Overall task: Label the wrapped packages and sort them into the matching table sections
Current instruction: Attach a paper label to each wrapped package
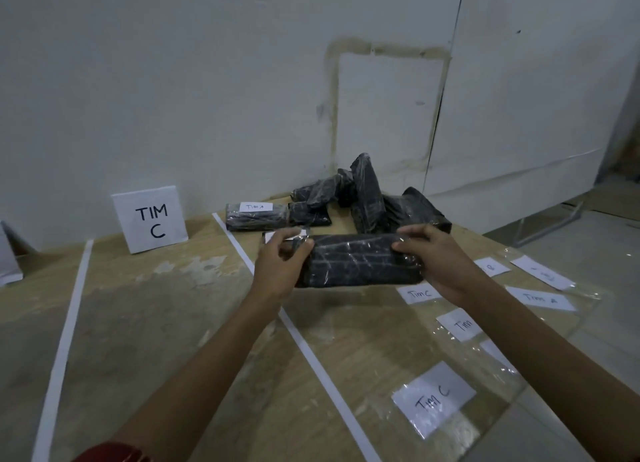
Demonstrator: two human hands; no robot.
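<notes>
A black wrapped package hangs just above the wooden table, held at both ends. My left hand curls round its left end, and a white paper label shows by the fingertips. My right hand grips the right end. Behind lies a package labelled "TIM A", beside a pile of unlabelled black packages against the wall. Loose labels on clear film lie at right, among them "TIM C" and "TIM A".
A white standing sign "TIM C" marks the section at left. White tape strips split the table into sections. Part of another sign shows at the far left edge. The table's right edge drops to the floor.
</notes>
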